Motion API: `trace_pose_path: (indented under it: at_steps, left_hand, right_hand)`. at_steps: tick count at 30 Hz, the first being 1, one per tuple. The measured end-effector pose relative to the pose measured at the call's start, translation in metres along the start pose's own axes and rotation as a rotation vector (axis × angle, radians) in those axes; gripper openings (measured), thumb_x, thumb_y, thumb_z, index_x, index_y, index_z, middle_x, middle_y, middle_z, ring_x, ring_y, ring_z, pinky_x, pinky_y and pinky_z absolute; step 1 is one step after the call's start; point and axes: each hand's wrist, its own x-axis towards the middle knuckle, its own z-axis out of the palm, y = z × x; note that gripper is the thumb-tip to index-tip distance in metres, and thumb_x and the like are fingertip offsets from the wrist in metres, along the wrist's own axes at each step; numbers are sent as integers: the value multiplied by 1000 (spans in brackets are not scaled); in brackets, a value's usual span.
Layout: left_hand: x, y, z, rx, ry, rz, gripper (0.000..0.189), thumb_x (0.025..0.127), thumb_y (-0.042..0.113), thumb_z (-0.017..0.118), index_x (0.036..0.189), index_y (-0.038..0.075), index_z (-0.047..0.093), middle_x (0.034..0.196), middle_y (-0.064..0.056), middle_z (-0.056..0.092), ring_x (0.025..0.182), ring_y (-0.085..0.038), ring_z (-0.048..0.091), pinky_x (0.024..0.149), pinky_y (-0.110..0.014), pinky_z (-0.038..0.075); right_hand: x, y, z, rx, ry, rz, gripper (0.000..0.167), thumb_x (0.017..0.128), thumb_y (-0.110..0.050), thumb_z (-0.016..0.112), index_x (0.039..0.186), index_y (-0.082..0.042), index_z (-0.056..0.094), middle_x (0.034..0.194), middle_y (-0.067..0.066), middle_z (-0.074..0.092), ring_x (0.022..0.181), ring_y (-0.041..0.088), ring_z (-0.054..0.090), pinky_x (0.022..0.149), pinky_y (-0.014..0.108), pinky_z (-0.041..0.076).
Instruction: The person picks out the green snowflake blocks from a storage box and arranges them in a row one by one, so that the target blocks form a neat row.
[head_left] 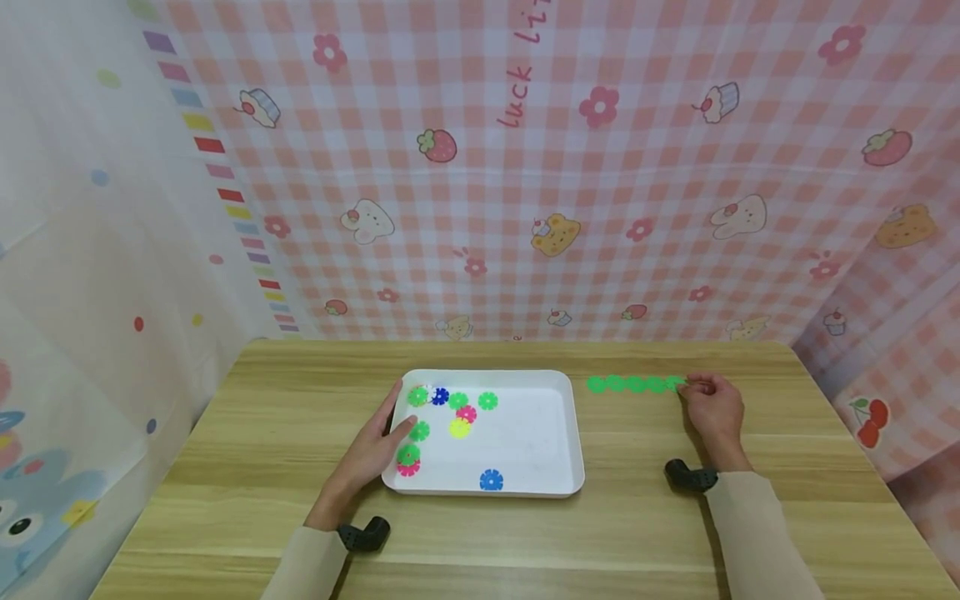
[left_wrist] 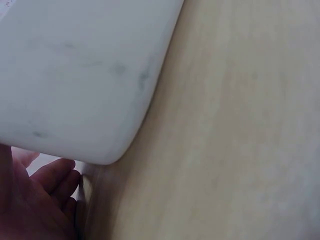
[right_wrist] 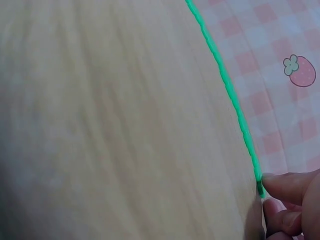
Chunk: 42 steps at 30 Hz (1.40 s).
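Observation:
My left hand (head_left: 369, 450) holds the white tray (head_left: 528, 442) by its left side, thumb over the rim and the other fingers along the outside. In the left wrist view the tray's outer wall (left_wrist: 85, 85) fills the upper left, with the curled fingers (left_wrist: 52, 177) below it. Several green snowflake discs (head_left: 636, 384) form a straight row right of the tray. At the row's right end, my right hand (head_left: 716, 410) pinches the last green snowflake disc (head_left: 672, 382). The right wrist view shows the row edge-on as a thin green line (right_wrist: 231, 92), low on the tabletop.
Inside the tray lie loose snowflake discs: several green ones, a yellow one (head_left: 460, 428), pink ones (head_left: 467, 413), a dark blue one (head_left: 440, 397) and a lighter blue one (head_left: 491, 480) near the front wall. A checked cloth (head_left: 480, 192) hangs behind the wooden table (head_left: 600, 542).

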Motion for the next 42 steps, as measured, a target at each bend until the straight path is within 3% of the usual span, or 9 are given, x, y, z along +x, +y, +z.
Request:
trace_pose_path:
  at_steps: [16, 20, 25, 31, 36, 42]
  left_hand:
    - [1, -3, 1, 6, 13, 13, 69, 105, 32, 49, 161, 27, 9, 167, -2, 8, 153, -26, 5, 123, -50, 8]
    - [0, -3, 1, 6, 9, 14, 70, 105, 32, 50, 161, 27, 9, 167, -1, 7, 154, -25, 4, 123, -50, 7]
    - [-1, -1, 1, -5, 7, 15, 70, 104, 33, 50, 161, 27, 10, 167, -1, 9, 153, -24, 4, 124, -49, 7]
    - [0, -2, 2, -23, 2, 20, 69, 105, 31, 50, 161, 27, 10, 167, -1, 9, 153, -24, 5, 124, -49, 6]
    - [0, -3, 1, -27, 5, 19, 69, 105, 28, 50, 161, 26, 9, 167, -1, 9, 153, -23, 5, 124, -48, 7]
    - [0, -1, 1, -19, 11, 1, 69, 105, 29, 50, 161, 29, 8, 167, -1, 8, 153, -23, 4, 124, -48, 7]
  right_hand:
    - [-6, -7, -6, 86, -76, 28, 24, 94, -9, 60, 115, 0, 65, 76, -17, 55, 70, -1, 49, 62, 15, 42]
    - [-9, -14, -5, 100, -137, 16, 30, 96, -15, 60, 121, 0, 65, 81, -16, 56, 74, -1, 50, 62, 15, 43]
    - [-16, -38, 0, 100, -238, -50, 33, 99, -23, 61, 122, 0, 64, 89, -11, 59, 82, 5, 51, 65, 17, 43]
    - [-26, -72, 14, 169, -349, -141, 33, 98, -25, 63, 116, 2, 65, 89, -11, 60, 85, 7, 52, 68, 18, 45]
    - [-33, -96, 30, 201, -400, -182, 28, 97, -22, 64, 113, 1, 66, 89, -8, 60, 80, 11, 52, 65, 20, 46]
    - [-44, -120, 50, 200, -462, -256, 25, 97, -18, 63, 112, 2, 67, 97, 2, 63, 89, 11, 54, 76, 22, 47]
